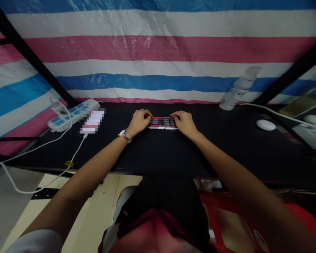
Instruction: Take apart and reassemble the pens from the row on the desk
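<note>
Several pens [162,121] lie side by side in a flat row on the black tabletop, pointing left to right. Most look pink, grey and black; a white pen [162,128] lies along the near side of the row. My left hand [140,122], with a colourful woven band at its wrist, has its fingers curled around the left ends of the row. At the right ends, my right hand [184,123] is closed in with its thumb and fingers bent. The fingers cover the pens' tips.
A power strip [72,115] and a phone [93,121] on a white cable lie at the left. Toward the back right a clear bottle [238,89] stands near a white oval object [265,125]. Striped sheeting [158,49] hangs behind the table [158,154].
</note>
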`<state>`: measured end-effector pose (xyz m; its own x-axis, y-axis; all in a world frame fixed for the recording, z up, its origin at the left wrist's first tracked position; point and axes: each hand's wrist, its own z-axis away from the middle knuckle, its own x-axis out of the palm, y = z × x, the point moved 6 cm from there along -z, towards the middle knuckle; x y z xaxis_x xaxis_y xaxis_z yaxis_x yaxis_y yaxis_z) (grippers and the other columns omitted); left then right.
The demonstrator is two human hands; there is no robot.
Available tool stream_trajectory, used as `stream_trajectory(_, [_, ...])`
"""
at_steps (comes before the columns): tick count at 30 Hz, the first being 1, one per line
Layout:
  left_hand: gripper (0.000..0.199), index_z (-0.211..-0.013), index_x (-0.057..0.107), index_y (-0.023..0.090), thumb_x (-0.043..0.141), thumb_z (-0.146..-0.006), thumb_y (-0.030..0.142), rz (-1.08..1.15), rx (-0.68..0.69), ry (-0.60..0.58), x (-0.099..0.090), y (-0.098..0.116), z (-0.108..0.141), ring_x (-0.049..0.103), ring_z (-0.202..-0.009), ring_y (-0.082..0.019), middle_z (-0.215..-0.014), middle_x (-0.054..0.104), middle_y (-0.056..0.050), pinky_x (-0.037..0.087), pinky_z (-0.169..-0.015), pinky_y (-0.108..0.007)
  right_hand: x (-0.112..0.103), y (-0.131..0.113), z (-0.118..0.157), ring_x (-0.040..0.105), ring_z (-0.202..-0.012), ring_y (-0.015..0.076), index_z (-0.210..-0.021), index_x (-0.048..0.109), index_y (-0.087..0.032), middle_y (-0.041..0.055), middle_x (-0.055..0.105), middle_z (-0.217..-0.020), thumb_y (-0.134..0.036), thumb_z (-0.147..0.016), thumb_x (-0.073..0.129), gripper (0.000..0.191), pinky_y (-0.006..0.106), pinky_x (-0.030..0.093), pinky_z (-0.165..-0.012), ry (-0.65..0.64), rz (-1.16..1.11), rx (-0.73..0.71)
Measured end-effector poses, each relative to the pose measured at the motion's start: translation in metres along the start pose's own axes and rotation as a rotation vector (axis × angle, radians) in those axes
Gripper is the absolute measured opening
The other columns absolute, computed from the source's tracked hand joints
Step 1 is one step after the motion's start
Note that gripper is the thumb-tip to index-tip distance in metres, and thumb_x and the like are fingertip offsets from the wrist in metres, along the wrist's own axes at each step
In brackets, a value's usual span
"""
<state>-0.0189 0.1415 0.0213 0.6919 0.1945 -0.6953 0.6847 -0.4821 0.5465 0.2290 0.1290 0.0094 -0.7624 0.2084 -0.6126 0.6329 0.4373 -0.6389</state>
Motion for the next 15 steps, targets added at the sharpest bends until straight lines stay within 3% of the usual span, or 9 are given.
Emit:
stream_trajectory(8, [0.007,-0.097,0.071,0.022,0.065,-0.097,0.02,0.071,-0.045,0.041,0.0,0.007,0.001,0.066,-0.109,-0.031,-0.106,0.076,-0.011,0.047,-0.109,-0.051,0.0,-0.005,0.002,0.073,-0.105,0.0338,-0.103,0.084,-0.022,0.0139,0.079,-0.109,-0.018,-0.096,0.056,0.03,0.058,0.056,-0.107,0.009,-0.008,0.003])
stream_trajectory(15, [0.013,-0.114,0.067,0.024,0.06,-0.108,0.033,0.34,-0.123,0.094,0.017,0.019,0.008,0.065,-0.125,-0.028,-0.124,0.074,-0.011,0.046,-0.118,-0.046,0.005,-0.004,0.003,0.072,-0.122,0.0306,-0.12,0.081,-0.028,0.0093,0.08,-0.13,-0.027,-0.096,0.06,0.032,0.054,0.052,-0.117,0.11,-0.306,0.156])
